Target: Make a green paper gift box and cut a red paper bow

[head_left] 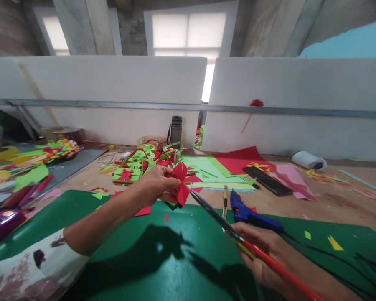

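A red paper flower (183, 193) is pinched between the thumb and fingers of my left hand (163, 184), raised above the green mat (119, 217). My right hand (263, 251) is closed around long scissors (213, 213) with red on their handle; their tips point up and left, close to the flower's right side. Something thin and yellow (247, 252) shows beneath the scissors at my right fingers. Behind the flower lies a pile of green and red paper pieces (141, 161).
Beyond the mat lie a blue glue gun (250, 215), a box cutter (225, 200), a black phone (266, 180), red paper (244, 159) and light green sheets (207, 167). A dark bottle (176, 131) stands by the white wall. Paper and tools fill the left side.
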Available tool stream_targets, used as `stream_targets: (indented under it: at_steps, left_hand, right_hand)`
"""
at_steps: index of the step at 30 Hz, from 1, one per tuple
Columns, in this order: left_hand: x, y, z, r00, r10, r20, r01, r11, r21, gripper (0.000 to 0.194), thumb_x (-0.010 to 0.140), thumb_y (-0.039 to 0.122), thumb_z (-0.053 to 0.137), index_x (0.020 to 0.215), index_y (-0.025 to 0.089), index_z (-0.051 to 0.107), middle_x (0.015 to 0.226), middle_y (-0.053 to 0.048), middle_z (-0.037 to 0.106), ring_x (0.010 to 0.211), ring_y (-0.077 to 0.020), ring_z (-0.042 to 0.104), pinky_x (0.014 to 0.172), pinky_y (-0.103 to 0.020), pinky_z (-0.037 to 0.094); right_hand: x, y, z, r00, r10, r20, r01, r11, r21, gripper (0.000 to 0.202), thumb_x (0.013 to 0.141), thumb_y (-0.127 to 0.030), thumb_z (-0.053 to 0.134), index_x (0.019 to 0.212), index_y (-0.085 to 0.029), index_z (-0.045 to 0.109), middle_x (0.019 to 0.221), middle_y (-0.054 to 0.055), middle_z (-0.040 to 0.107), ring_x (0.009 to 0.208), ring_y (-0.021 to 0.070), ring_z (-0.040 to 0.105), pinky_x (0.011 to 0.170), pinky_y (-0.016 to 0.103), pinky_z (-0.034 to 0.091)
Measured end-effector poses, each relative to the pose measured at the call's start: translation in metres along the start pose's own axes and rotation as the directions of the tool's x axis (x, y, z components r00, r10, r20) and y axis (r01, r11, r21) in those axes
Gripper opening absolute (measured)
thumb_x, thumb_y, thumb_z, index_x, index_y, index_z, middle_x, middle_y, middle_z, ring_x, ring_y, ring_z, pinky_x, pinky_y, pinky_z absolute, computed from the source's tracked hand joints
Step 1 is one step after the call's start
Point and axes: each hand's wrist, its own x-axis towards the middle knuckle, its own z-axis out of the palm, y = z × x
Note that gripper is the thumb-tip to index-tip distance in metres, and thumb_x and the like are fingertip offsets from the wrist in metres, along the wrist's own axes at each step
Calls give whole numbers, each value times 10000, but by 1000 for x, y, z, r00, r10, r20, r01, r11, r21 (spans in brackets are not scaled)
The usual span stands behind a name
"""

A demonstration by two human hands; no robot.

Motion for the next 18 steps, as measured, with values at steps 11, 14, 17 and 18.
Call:
stream_targets:
  at_steps: [11, 14, 17, 18]
  left_hand:
    - [-6, 4, 3, 999, 16, -45, -13, 997, 82, 59, 597, 58, 573, 576, 113, 567, 463, 4, 593, 404, -92, 559, 396, -167, 445]
    - [-6, 1, 4, 1000, 29, -6, -28, 995, 91, 31, 598, 84, 583, 619, 106, 591, 517, -21, 631, 455, -118, 600, 445, -201, 495]
    - [-7, -1, 6, 1000, 23, -2, -22, 994, 111, 18, 601, 84, 578, 606, 100, 586, 533, -38, 641, 462, -117, 604, 452, -200, 499]
    - [-7, -1, 7, 1000, 19, 1, -19, 993, 115, 17, 605, 86, 580, 611, 100, 588, 540, -41, 647, 472, -122, 613, 464, -206, 508]
  right_hand:
    - [0, -7, 0, 996, -36, -77, 28, 995, -97, 375, 692, -268, 629, 1065, -234, 632, 539, -30, 555, 566, 166, 541, 510, 233, 432]
    - [0, -15, -1, 997, -29, -65, 24, 996, -86, 373, 697, -269, 630, 1066, -214, 633, 549, -26, 557, 584, 165, 548, 521, 229, 435]
    - [-2, -27, -2, 1000, -10, -28, 7, 995, -98, 347, 701, -238, 619, 1047, -217, 636, 573, -21, 570, 631, 174, 562, 551, 231, 445]
    - [-2, -30, -2, 1000, -2, -21, 0, 995, -102, 328, 702, -227, 613, 1029, -221, 640, 579, -20, 574, 645, 177, 566, 562, 231, 448]
